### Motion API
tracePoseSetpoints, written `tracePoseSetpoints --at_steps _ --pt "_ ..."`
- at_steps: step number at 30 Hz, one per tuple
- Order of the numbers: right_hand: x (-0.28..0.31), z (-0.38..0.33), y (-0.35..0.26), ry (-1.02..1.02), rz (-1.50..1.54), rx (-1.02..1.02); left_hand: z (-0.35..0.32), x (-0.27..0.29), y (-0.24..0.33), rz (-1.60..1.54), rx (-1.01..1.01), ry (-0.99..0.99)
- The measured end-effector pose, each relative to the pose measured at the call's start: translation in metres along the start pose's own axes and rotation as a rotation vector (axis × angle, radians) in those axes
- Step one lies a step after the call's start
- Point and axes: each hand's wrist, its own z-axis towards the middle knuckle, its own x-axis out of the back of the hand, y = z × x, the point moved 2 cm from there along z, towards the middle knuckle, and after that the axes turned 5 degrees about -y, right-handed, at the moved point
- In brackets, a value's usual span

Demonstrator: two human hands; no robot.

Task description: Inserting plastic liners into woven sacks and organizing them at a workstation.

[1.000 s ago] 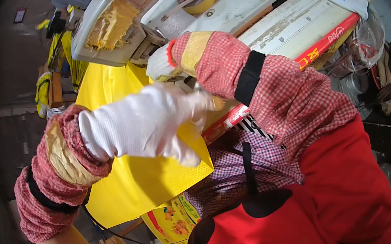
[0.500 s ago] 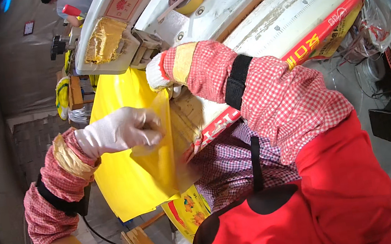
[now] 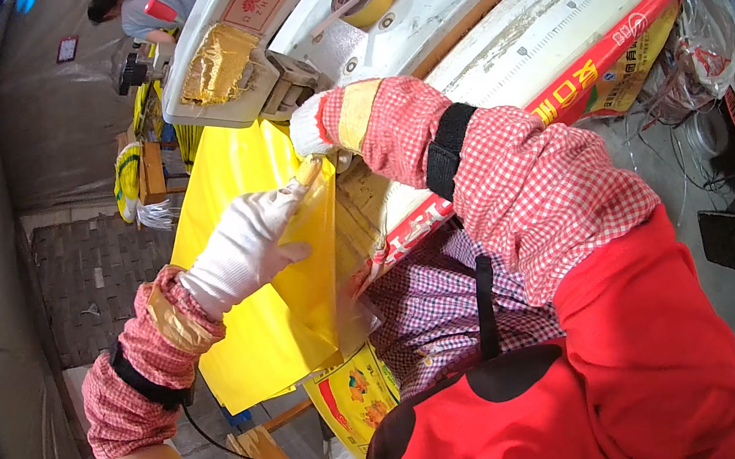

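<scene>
Beside worn white counter point(image 3: 538, 36), by white machine point(image 3: 224, 111), seemingly aligning yellow sheet point(image 3: 261, 343), touching its edge with half-spread fingers point(image 3: 285, 205) of left hand point(image 3: 247, 242); cannot tell hidden grip of right hand point(image 3: 310, 127); next probably calls for keeping edge flat

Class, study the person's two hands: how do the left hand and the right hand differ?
The left hand shows thumb and outstretched finger; the right hand is mostly hidden behind its checked sleeve. The left hand is in front of the yellow sheet, while the right hand is at its upper right, nearer the white machine. Both wear white gloves.
</scene>
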Motion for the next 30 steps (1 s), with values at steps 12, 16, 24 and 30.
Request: tracePoseSetpoints --at_steps 12,16,24,30 --pt "-0.006 -0.003 -0.008 -0.045 -0.336 0.141 0.013 0.007 0.008 -1.374 0.273 -0.58" --pt "0.001 -0.004 -0.018 -0.025 -0.22 0.049 0.01 -0.013 -0.002 -1.155 0.286 -0.381" --pt "-0.003 -0.009 -0.015 0.076 -0.009 -0.098 -0.002 0.024 0.072 -0.098 0.102 -1.038" --pt "0.014 -0.02 -0.039 -0.056 0.095 -0.357 -0.054 0.033 0.1 -0.067 -0.068 -1.014"
